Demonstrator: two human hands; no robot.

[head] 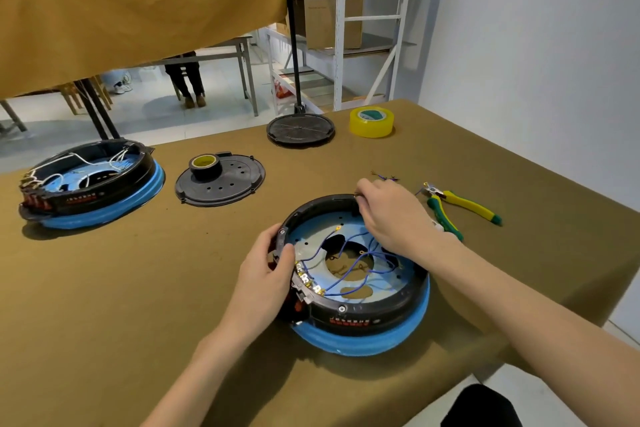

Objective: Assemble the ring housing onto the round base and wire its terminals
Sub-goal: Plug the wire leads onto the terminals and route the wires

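Observation:
A black ring housing point(367, 312) sits on a blue round base point(381, 340) near the table's front edge. Blue wires point(346, 250) with gold lugs loop inside it, and brass terminals point(306, 282) line its left inner wall. My left hand point(266, 274) grips the housing's left rim, thumb over the edge by the terminals. My right hand point(388, 215) reaches over the far rim, fingers curled and pinching something small there; what it pinches is hidden.
A second housing on a blue base point(93, 191) with white wires stands far left. A black cover plate point(221, 184) carries a black tape roll point(205, 166). Further back lie a round stand foot point(300, 130) and yellow tape point(371, 121). Green-yellow pliers point(460, 208) and wire scraps point(386, 178) lie right.

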